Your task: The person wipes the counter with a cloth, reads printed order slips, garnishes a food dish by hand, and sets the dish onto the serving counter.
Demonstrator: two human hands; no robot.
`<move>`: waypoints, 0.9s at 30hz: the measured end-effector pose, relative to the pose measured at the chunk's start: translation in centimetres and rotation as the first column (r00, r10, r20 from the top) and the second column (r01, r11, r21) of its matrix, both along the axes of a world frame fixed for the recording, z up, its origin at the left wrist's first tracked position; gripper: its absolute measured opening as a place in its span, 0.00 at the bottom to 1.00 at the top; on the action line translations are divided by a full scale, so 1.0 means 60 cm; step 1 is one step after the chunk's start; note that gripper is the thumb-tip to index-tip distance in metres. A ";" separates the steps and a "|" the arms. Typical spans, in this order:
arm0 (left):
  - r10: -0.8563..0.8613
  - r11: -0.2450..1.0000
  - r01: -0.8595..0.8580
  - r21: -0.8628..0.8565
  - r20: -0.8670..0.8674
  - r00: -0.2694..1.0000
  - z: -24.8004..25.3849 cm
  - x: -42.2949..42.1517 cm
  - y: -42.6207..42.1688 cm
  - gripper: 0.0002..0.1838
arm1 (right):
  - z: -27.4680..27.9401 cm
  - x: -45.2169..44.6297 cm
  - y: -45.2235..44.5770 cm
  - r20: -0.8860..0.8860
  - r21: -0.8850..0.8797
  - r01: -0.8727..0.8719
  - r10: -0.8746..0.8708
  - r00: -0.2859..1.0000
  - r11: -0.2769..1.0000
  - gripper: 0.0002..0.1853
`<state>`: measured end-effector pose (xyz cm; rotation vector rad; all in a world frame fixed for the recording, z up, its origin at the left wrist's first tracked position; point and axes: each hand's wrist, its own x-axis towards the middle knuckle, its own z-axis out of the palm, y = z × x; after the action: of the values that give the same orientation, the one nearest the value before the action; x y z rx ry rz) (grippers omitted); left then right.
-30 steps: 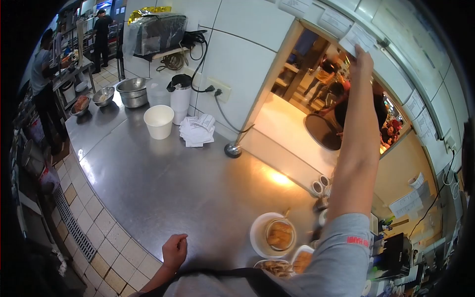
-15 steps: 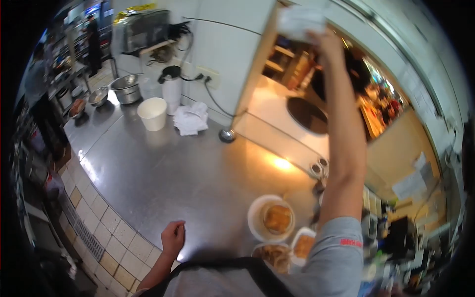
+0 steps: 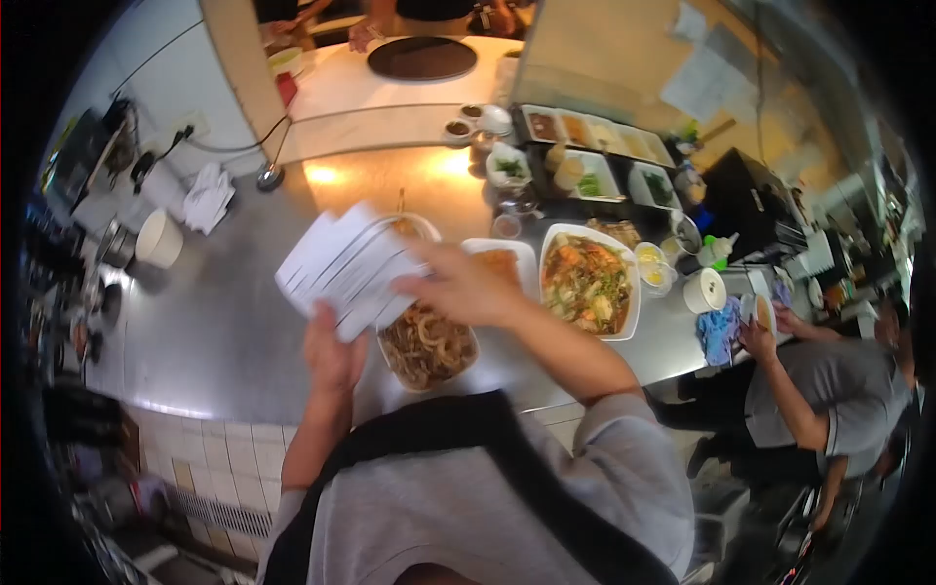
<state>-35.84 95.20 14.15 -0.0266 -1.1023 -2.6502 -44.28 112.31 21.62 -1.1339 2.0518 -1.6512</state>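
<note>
Printed white papers (image 3: pixel 346 268) are held in front of me over the steel counter (image 3: pixel 244 331). My right hand (image 3: pixel 458 283) pinches them at their right edge. My left hand (image 3: pixel 333 353) is at their lower edge, thumb against the paper. Just below my right hand sits a dish of brown noodle-like food (image 3: pixel 427 351). Behind that hand is a white dish of orange-brown food (image 3: pixel 502 261), partly covered. A bowl (image 3: pixel 419 226) is mostly hidden behind the papers. Further right stands a large white dish of mixed food (image 3: pixel 588 285).
Condiment trays (image 3: pixel 595 136) line the back right. A round dark tray (image 3: pixel 422 58) lies on the pass-through ledge, near another person's hand (image 3: pixel 366 35). At right a co-worker (image 3: pixel 829 390) holds something by a blue cloth (image 3: pixel 720 331). A white tub (image 3: pixel 159 239) stands at left.
The view has swung right. My right hand has come down from the rail above the pass-through with papers in it. My left hand has risen to meet them.
</note>
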 end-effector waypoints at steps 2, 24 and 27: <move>0.104 0.777 -0.053 -0.627 0.044 0.994 -0.047 -0.016 0.043 0.28 | 0.006 0.014 0.077 0.173 0.052 0.197 -0.203 0.964 0.979 0.21; -0.017 0.933 0.074 -0.353 0.162 0.987 -0.006 -0.166 0.757 0.13 | -0.073 -0.082 0.873 0.018 -0.036 0.664 -0.664 0.748 0.747 0.16; 0.018 0.914 0.048 -0.402 0.158 0.987 -0.007 -0.190 0.760 0.13 | -0.073 -0.210 1.024 -0.240 -0.064 0.903 -0.884 0.400 0.426 0.10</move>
<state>-47.24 140.78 13.70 0.0972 -1.6952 -2.4195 -56.89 173.72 17.23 -0.0438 3.1912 -1.8091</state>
